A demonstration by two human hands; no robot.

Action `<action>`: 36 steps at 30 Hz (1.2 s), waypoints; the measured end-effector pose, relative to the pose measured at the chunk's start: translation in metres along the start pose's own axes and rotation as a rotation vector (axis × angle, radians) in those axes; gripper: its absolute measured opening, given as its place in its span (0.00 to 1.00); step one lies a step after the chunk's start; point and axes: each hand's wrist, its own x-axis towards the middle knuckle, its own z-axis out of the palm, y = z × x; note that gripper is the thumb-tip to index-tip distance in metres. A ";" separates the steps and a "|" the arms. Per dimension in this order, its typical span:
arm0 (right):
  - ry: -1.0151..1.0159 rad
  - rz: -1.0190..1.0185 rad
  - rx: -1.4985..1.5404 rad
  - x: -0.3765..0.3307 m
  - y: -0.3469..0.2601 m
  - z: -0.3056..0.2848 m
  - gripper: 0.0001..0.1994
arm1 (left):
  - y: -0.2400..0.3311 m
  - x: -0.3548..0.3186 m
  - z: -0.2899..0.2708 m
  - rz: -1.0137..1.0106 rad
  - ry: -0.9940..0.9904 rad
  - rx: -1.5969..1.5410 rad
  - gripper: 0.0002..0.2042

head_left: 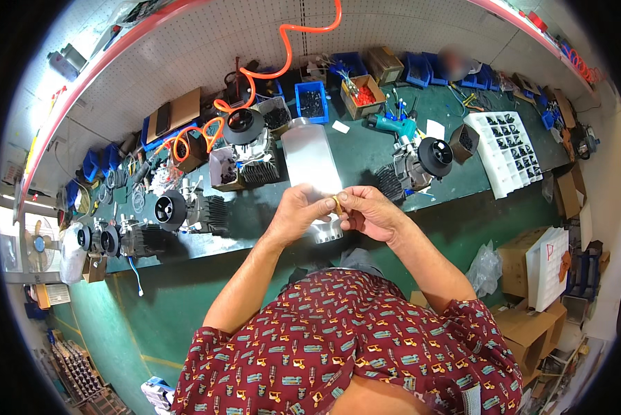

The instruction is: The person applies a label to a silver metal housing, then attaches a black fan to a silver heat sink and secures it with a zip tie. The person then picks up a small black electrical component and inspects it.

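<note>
In front of my chest, my left hand [298,213] and my right hand [372,214] meet with thumbs and fingers pinched together. Between the fingertips shows a small yellowish piece [336,203], gripped by both hands; its exact kind is too small to make out. Beneath and behind the hands, a long silver metal casing [309,155] lies on the green workbench, its near end partly covered by the fingers. To its left stands a motor-like unit with a black fan wheel [245,127] and a finned body. A similar finned unit with a black round fan [435,158] sits to the right.
More fan units [175,210] line the bench's left front edge. Blue bins [312,102], a box of red parts [363,95] and a teal power tool [393,126] stand at the back. A coiled orange hose [287,52] hangs overhead. A white tray [494,159] lies right.
</note>
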 end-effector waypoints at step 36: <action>-0.022 0.028 -0.017 -0.003 -0.001 0.006 0.10 | 0.001 0.000 -0.005 -0.030 -0.084 -0.034 0.10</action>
